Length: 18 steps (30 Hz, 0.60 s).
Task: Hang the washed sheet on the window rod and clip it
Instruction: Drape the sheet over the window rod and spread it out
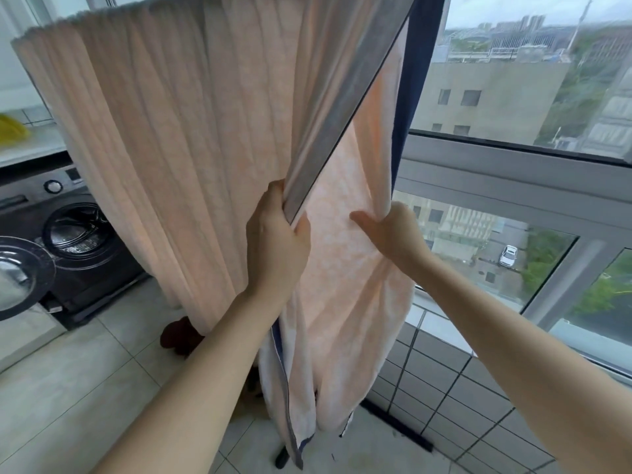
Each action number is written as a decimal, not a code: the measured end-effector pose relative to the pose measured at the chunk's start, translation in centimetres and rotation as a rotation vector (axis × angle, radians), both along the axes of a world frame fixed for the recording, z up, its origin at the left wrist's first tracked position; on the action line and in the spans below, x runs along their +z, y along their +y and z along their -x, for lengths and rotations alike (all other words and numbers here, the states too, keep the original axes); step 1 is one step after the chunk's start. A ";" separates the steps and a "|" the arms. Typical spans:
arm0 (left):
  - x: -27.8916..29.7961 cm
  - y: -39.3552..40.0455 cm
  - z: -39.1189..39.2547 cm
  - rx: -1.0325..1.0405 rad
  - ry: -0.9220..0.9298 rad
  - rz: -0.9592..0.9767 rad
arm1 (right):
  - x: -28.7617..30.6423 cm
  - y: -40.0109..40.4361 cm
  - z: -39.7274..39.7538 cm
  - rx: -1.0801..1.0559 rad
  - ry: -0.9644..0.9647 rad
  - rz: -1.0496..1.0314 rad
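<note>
Item: peach sheet (pixel 191 124), draped from above beside the window (pixel 513 80) | Left hand (pixel 277 244): fist closed on grey-edged fold | Right hand (pixel 393 230): pinching the navy-bordered edge (pixel 415 80) | Step: spreading, likely | Next: smooth flat, then clips; none visible | Rod: out of view

Soft overcast daylight from the window (pixel 513 80), sheet (pixel 342 234) glowing backlit, wide-angle bending at edges, slight softness
</note>
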<state>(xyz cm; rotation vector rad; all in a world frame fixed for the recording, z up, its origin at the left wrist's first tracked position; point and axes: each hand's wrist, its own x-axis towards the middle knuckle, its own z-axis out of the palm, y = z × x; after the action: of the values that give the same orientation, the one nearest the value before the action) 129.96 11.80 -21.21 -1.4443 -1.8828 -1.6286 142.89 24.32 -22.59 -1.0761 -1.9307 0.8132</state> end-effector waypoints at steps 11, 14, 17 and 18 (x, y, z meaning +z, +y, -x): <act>-3.0 1.1 -0.7 0.004 0.049 -0.004 | -0.4 -0.8 0.3 -0.042 0.029 0.034; -5.4 1.0 -1.3 -0.013 0.016 0.018 | 1.4 -1.5 0.4 -0.024 0.061 -0.016; -5.9 1.3 -1.9 -0.049 -0.042 0.039 | 1.7 -2.2 0.3 -0.010 0.078 -0.023; -5.6 1.5 -2.0 -0.069 -0.063 0.045 | 1.4 -2.4 0.3 -0.007 0.090 -0.020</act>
<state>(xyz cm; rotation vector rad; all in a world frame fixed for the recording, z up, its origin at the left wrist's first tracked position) 131.96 13.27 -26.84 -1.5087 -1.9359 -1.6916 142.58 21.89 -21.22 -1.0164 -1.8550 0.8233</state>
